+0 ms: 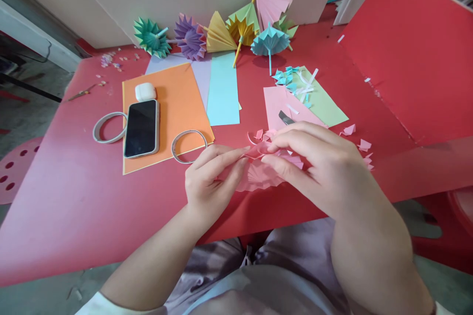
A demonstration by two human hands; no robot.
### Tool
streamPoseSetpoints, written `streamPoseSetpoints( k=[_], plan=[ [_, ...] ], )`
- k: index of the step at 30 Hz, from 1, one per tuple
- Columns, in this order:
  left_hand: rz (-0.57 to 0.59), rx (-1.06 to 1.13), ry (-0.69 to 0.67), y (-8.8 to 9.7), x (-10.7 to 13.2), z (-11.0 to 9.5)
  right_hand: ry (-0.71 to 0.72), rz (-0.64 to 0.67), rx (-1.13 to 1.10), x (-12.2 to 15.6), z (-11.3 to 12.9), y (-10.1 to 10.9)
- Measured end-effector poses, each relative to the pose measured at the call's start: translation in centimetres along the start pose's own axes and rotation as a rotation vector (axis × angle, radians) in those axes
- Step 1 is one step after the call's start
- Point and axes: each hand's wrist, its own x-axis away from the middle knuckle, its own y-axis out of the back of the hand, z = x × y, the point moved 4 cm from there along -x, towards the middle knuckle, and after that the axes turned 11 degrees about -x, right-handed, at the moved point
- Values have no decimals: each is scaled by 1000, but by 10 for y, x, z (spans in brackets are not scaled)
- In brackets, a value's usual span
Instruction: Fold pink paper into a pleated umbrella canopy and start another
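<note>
Counter: red top, pale wall behind, red board leaning at far right.
Left hand: pinching the left edge of the pink fan, thumb and fingertips closed on it.
Right hand: fingers curled over the fan's top, gripping a folded pink strip at its upper edge.
Pink fan: pleated paper, held between both hands just above the counter's near edge.
Scraps: pink offcuts just right of the right hand; teal and white bits further back.
Sheets: pink and green behind the hands; blue and orange to the left.
On orange: phone, earbud case; one ring overlaps its corner, another ring touches the phone's left side.
Blade: small cutter on the pink sheet, partly hidden by the right hand.
Back row: paper umbrellas lined along the wall.
</note>
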Motion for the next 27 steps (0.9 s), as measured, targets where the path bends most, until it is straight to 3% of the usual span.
streamPoseSetpoints(
  k=[8, 17, 27],
  plan=[
    [-37, -72, -111, 2, 3, -2, -1, 27, 59, 3, 3, 5],
    [93, 90, -11, -3, -1, 0, -14, 5, -10, 4, 2, 7],
    [39, 61, -33, -1, 2, 0, -135, -65, -182, -2, -3, 4]
  ],
)
